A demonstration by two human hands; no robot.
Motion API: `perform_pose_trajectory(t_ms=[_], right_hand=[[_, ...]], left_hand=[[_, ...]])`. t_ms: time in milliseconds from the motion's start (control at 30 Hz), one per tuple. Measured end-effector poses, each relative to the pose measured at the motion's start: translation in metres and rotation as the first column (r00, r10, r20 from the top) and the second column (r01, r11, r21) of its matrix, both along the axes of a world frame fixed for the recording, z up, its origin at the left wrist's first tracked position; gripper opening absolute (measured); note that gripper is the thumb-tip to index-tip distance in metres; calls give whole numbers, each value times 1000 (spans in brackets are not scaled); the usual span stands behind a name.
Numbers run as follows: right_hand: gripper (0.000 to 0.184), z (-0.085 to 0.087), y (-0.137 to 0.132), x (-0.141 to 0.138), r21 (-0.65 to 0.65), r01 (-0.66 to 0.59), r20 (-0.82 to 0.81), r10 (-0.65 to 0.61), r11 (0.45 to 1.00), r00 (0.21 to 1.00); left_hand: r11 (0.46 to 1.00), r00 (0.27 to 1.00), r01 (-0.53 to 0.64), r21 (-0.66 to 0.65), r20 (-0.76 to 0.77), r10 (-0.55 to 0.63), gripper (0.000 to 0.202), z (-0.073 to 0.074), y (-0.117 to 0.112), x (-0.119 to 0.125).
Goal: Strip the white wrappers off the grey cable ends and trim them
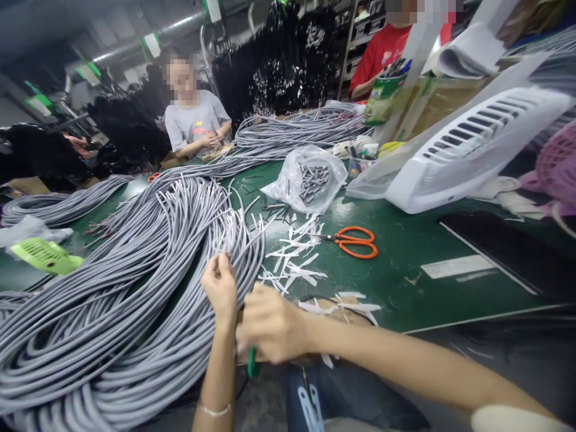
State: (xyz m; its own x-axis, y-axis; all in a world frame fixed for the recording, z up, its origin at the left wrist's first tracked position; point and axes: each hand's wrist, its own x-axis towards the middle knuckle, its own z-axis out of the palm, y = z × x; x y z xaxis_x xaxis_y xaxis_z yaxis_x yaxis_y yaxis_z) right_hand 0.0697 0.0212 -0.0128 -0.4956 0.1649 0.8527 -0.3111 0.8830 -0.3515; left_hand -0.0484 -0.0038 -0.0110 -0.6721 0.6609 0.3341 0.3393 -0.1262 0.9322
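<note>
Thumb and fingers pinched, my left hand (220,285) is at the white stripped ends of a big bundle of grey cables (148,288). What lies between those fingertips is too small to make out. Just to its right, my right hand (274,321) is closed in a fist, slightly blurred. A green loop handle (252,363) sticks out below this fist; the rest of that tool is hidden. White strips of scrap (292,258) lie scattered on the green table (387,282) beyond my hands. Orange-handled scissors (355,242) rest beside the scraps.
A plastic bag of short dark tubes (312,180) lies behind the scissors. To the right are a white fan (477,150) and a pink fan (558,162). A light-blue-handled tool (310,408) is by my lap. Across the table sits a person in grey (198,117).
</note>
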Motion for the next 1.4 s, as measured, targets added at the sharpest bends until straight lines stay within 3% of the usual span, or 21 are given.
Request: perform_pose_trajectory(t_ms=[33, 100, 167, 333, 467, 567, 633, 700, 767, 833, 1000, 1300, 1400], right_hand=[[29, 1, 2, 0, -210, 114, 14, -114, 971, 993], [19, 3, 12, 0, -578, 270, 111, -253, 771, 961], [31, 5, 23, 1, -736, 279, 167, -234, 616, 958], [14, 6, 35, -5, -844, 131, 90, -103, 520, 991], [17, 0, 44, -8, -909, 230, 161, -216, 348, 963], [23, -1, 53, 1, -914, 298, 204, -323, 276, 924], [19, 2, 53, 10, -864, 397, 278, -364, 310, 889], [18, 4, 46, 16, -641, 584, 446, -376, 499, 812], [15, 5, 36, 18, -376, 617, 474, -429, 691, 769], [22, 4, 29, 18, -191, 605, 385, -509, 773, 770], [28, 0, 28, 18, -62, 642, 187, -623, 764, 760], [28, 2, 29, 20, 63, 687, 131, -689, 724, 713], [30, 1, 30, 21, 43, 670, 154, -668, 741, 728]], left_hand=[[999, 998, 31, -10, 46, -30, 36, 0, 0, 0], [993, 987, 111, -38, 119, -106, 36, 0, -2, 2], [981, 974, 186, -63, 142, -176, 37, 0, -6, 4], [936, 922, 349, -51, 197, -333, 38, -1, -10, 4], [936, 924, 352, -14, 166, -345, 30, -3, -9, 1], [960, 963, 260, 102, 42, -265, 20, -6, -9, -1], [966, 978, 201, 165, -91, -188, 12, -8, -9, -1], [975, 957, 146, 170, -274, -96, 4, -8, -9, 1], [982, 894, 95, 165, -448, -12, 4, -7, -10, 4], [984, 827, 63, 165, -561, 42, 6, -5, -11, 7], [986, 755, 46, 162, -652, 72, 5, -2, -10, 11], [991, 738, 54, 125, -673, 45, 7, -5, -10, 13], [993, 746, 56, 107, -665, 30, 6, -6, -10, 13]])
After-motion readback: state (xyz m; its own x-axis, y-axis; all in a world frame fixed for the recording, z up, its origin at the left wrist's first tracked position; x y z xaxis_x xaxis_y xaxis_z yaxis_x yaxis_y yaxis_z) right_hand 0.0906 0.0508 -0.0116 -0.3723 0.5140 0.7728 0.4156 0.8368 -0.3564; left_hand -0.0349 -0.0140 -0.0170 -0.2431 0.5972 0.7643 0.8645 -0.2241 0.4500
